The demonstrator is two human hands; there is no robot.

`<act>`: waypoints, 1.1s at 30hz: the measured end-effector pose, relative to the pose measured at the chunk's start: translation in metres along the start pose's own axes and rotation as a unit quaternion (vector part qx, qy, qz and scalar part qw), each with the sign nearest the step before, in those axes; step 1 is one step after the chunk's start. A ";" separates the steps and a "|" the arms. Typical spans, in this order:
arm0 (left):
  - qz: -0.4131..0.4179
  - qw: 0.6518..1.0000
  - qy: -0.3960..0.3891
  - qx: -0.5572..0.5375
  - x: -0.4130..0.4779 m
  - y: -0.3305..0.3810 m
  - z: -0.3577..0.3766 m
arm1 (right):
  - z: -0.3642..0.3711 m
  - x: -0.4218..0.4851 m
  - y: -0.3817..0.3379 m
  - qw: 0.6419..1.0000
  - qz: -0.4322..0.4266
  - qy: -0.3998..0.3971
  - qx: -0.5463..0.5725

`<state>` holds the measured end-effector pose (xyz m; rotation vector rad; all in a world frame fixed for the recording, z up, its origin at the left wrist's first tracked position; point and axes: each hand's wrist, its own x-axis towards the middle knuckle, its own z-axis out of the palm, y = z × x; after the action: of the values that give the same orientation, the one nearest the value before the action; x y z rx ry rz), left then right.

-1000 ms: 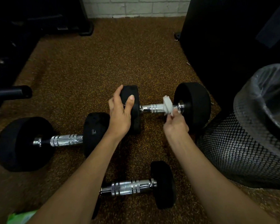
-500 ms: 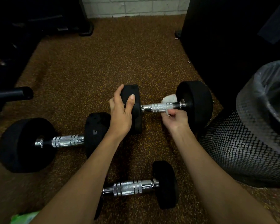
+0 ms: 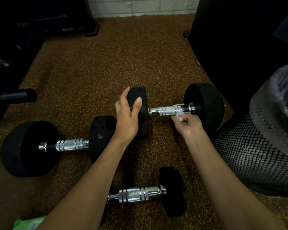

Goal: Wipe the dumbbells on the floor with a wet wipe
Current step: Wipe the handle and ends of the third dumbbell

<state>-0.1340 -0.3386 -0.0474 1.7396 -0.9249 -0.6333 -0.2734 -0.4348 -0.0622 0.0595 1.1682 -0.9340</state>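
Observation:
Three black dumbbells with chrome handles lie on the brown speckled floor. My left hand (image 3: 127, 117) grips the left weight of the far dumbbell (image 3: 204, 105). My right hand (image 3: 187, 124) pinches a white wet wipe (image 3: 179, 116) wrapped round the right part of that dumbbell's chrome handle, from below. A larger dumbbell (image 3: 30, 148) lies at the left. A smaller dumbbell (image 3: 172, 191) lies near me between my forearms, its left end hidden by my left arm.
A black mesh bin (image 3: 263, 146) with a clear liner stands close on the right, against the far dumbbell's right weight. Dark gym equipment (image 3: 239, 39) rises behind it, and a black bar (image 3: 13, 95) juts in at left. A green wipe pack (image 3: 28, 223) lies at the bottom left.
My right hand has drawn the wipe from the top of the handle, by the right weight, down under the handle and slightly left. My left hand has kept its grip.

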 end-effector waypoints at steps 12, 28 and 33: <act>-0.002 1.000 0.000 -0.009 0.001 -0.002 0.000 | 0.000 -0.036 0.004 0.975 -0.155 -0.006 -0.157; 0.002 1.000 0.005 -0.005 -0.001 -0.002 0.000 | -0.015 0.029 0.013 0.326 -0.533 -0.015 -0.781; 0.009 1.000 0.007 -0.001 -0.003 -0.001 0.001 | -0.049 0.024 0.028 0.338 -0.568 -0.033 -0.750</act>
<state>-0.1362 -0.3359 -0.0487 1.7312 -0.9287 -0.6091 -0.2898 -0.4074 -0.1145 -2.6161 1.4938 -0.4942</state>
